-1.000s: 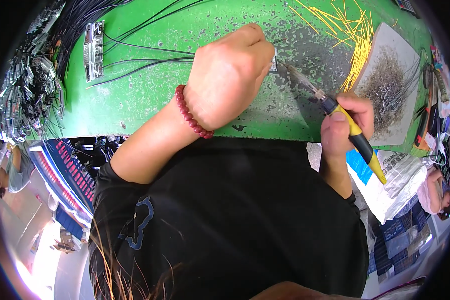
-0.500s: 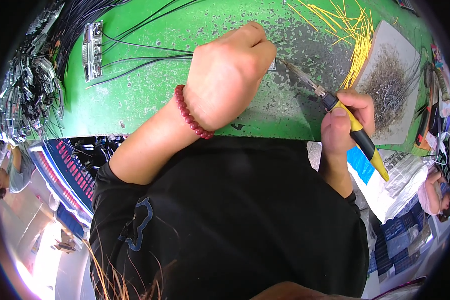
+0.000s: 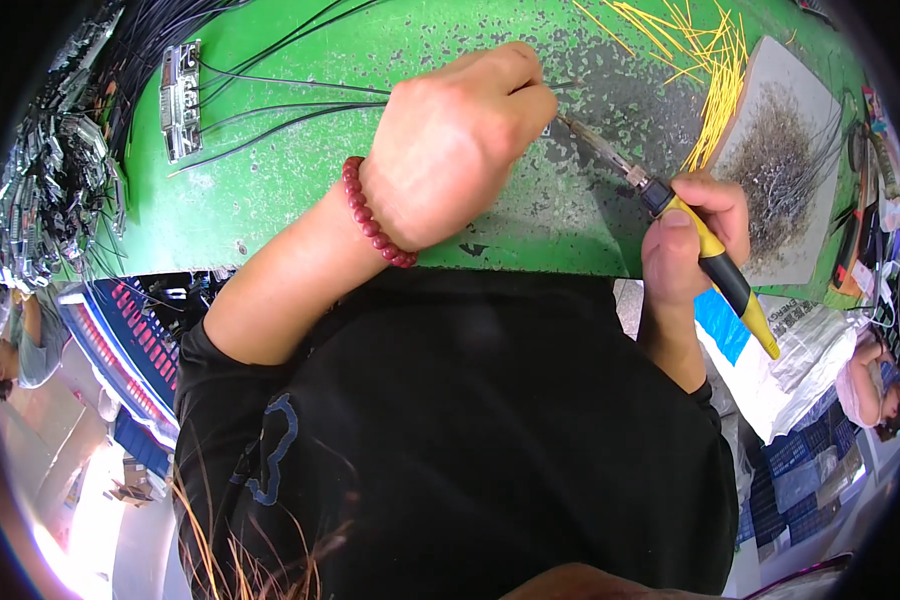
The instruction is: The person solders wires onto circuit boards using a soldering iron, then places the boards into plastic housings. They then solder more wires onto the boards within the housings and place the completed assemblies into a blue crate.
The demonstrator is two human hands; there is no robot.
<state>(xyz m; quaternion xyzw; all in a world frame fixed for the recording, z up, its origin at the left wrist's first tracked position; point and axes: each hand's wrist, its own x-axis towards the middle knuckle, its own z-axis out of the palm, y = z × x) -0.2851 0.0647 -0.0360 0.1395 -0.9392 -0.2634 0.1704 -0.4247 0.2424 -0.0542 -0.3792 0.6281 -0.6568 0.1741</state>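
Observation:
My right hand (image 3: 692, 235) grips a yellow and black soldering iron (image 3: 722, 262), its metal tip pointing up and left, just right of my left fingers. My left hand (image 3: 465, 135) is closed on the worktop with its back upward, a red bead bracelet (image 3: 370, 222) on the wrist. Its fingertips, and what they pinch, are hidden from me. A sliver of a small metallic part (image 3: 547, 130) shows at the fingers, near the iron's tip. Black wires (image 3: 300, 112) run under the left hand from a metal connector strip (image 3: 181, 100) at the left.
A heap of metal connector parts (image 3: 55, 190) and black cables fills the far left. Yellow wires (image 3: 712, 110) lie at the back right, beside a grey board (image 3: 820, 130) covered in dark residue. Hand tools (image 3: 855, 235) lie at the green table's (image 3: 300, 225) right edge.
My left hand and forearm have shifted slightly left, and the connector strip has slid a little left with the wires. The soldering iron has barely moved.

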